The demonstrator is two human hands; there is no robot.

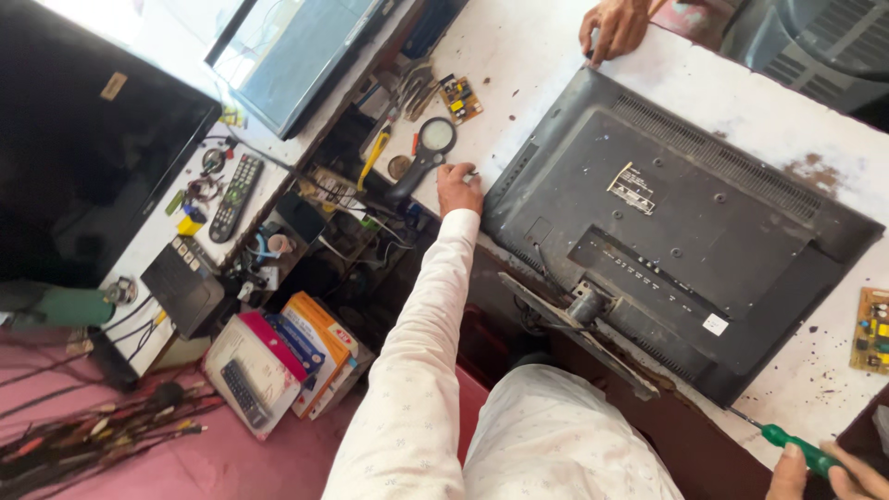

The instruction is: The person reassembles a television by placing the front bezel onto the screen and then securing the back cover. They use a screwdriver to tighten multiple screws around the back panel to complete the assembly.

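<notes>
A black flat-screen television (pixel 685 231) lies face down on a stained white table (pixel 528 56), its metal stand bracket (pixel 582 313) pointing toward me. My left hand (pixel 457 188), in a long white sleeve, rests knuckles up on the table at the set's left corner, fingers curled down beside a black magnifying glass (pixel 428 148). Whether it holds something small is hidden. My right hand (pixel 820 472), at the bottom right edge, grips a green-handled screwdriver (pixel 795 448) near the set's lower corner.
Another person's hand (pixel 614 26) rests on the table's far edge. Small circuit boards lie at the top (pixel 460 97) and the right edge (pixel 872 330). A cluttered shelf with a remote control (pixel 235 196), cables, boxes (pixel 282 363) and two screens (pixel 296 56) fills the left.
</notes>
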